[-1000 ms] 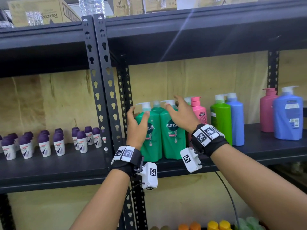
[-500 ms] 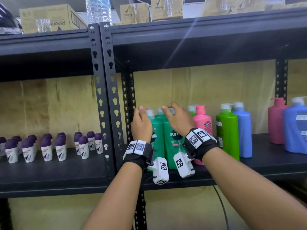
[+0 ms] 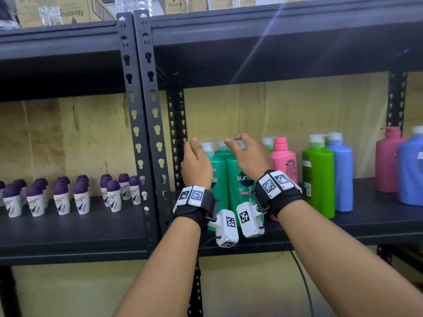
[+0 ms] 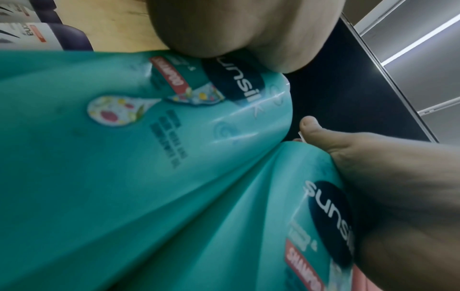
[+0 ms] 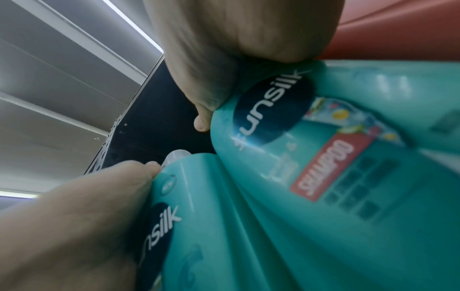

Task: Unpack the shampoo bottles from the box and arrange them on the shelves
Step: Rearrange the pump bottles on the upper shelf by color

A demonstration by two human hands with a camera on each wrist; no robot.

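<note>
While both hands reach to the pump tops of the teal-green plastic shampoo bottles (image 3: 238, 179) standing together at the left end of the dark metal shelf (image 3: 377, 220), the left hand (image 3: 196, 165) has its fingers curled at the left bottle's white pump, and the right hand (image 3: 249, 154) curls over the right one; whether either truly grips the cap or only rests on it cannot be told. Just right of the pair stands a pink pump bottle (image 3: 283, 161), touching or nearly touching them, then a bright green bottle (image 3: 318, 179) and a blue bottle (image 3: 341, 175) side by side, and further right a dark pink bottle (image 3: 386, 161) and a large blue one (image 3: 412, 172). A black perforated upright post (image 3: 146, 115) stands just left of the left hand. Beyond it, small white roll-on bottles with purple caps (image 3: 80, 195) fill the neighbouring shelf. Cardboard cartons (image 3: 66, 10) sit on top, printed "Rexona". The teal bottles read "sunsilk" and "SHAMPOO" in the wrist views.
</note>
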